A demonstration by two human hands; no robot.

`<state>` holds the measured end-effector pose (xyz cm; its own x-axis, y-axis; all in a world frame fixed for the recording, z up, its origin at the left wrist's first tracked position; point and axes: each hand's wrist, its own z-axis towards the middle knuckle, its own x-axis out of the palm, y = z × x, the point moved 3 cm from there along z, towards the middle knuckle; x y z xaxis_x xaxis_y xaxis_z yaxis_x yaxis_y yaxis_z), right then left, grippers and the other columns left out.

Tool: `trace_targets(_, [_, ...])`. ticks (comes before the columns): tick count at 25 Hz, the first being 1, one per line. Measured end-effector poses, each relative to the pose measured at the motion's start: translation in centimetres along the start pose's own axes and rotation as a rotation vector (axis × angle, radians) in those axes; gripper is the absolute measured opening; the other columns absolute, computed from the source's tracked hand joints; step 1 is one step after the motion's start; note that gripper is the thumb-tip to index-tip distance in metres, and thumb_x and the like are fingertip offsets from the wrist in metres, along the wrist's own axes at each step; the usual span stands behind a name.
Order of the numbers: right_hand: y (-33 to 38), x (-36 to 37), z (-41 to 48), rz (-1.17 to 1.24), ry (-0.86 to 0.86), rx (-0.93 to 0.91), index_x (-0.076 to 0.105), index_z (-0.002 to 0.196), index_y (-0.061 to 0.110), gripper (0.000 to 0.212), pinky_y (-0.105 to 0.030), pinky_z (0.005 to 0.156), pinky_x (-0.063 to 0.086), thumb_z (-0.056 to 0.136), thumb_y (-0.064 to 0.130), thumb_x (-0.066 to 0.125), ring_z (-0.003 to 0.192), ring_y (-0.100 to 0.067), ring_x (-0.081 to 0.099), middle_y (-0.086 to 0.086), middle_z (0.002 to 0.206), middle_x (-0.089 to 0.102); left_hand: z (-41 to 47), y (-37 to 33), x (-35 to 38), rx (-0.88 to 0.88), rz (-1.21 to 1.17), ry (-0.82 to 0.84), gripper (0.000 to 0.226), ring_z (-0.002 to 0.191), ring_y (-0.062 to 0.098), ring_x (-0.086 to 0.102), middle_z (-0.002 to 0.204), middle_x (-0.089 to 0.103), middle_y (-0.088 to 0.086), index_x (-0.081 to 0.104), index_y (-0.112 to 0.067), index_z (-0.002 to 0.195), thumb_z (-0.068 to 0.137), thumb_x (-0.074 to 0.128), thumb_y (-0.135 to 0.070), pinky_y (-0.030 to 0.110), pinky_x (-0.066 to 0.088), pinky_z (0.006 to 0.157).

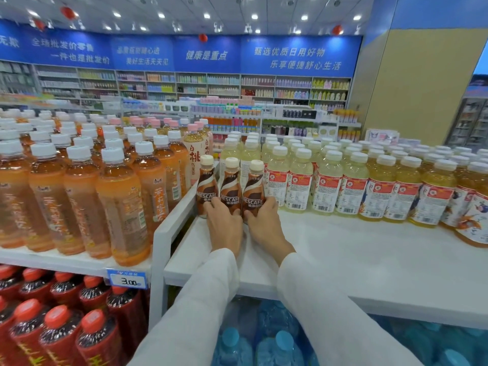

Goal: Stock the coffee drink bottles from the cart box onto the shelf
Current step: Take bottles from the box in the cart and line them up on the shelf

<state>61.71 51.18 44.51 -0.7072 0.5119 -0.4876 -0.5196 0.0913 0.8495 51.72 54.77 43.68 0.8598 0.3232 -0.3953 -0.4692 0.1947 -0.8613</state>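
Three brown coffee bottles with cream caps stand upright in a row at the back left of the white shelf (330,249). The left coffee bottle (206,183) stands next to the shelf's side rail. My left hand (224,224) is wrapped around the base of the middle coffee bottle (230,186). My right hand (264,223) grips the lower part of the right coffee bottle (253,188). Both hands cover the bottles' bases. The cart box is out of view.
Pale yellow drink bottles (327,180) fill the shelf's back right, close to the right coffee bottle. Orange tea bottles (87,196) crowd the neighbouring left shelf behind a white divider (169,223). Red-capped bottles (60,326) and blue water jugs (274,347) sit below.
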Motion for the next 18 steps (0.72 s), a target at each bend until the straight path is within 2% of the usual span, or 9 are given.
trace_targets(10, [-0.3,0.5,0.3,-0.027,-0.026,-0.023,0.032,0.142,0.005,0.057,-0.05,0.106,0.044,0.097,0.022,0.063,0.127,-0.037,0.049,-0.014,0.143,0.041,0.3,0.2,0.3,0.019,-0.022,-0.002,0.052,0.124,0.03,0.052,0.137,0.044,0.011,0.041,-0.01,0.133,0.091,0.071,-0.013,0.038,0.047,0.1])
trace_targets(15, [-1.1,0.5,0.5,0.008,-0.009,0.022,0.037,0.143,0.009,0.059,-0.045,0.107,0.044,0.095,0.029,0.066,0.129,-0.033,0.051,-0.013,0.14,0.048,0.4,0.4,0.3,0.021,-0.017,-0.004,0.053,0.124,0.031,0.051,0.136,0.045,0.012,0.042,-0.01,0.134,0.091,0.072,-0.015,0.039,0.046,0.101])
trace_targets(18, [-1.1,0.2,0.1,0.008,0.024,0.025,0.043,0.141,0.011,0.056,-0.047,0.108,0.045,0.094,0.027,0.068,0.128,-0.031,0.054,-0.012,0.139,0.053,0.0,0.1,-0.1,0.001,-0.024,0.0,0.057,0.127,0.031,0.051,0.139,0.045,0.011,0.04,-0.011,0.138,0.091,0.072,-0.018,0.039,0.046,0.103])
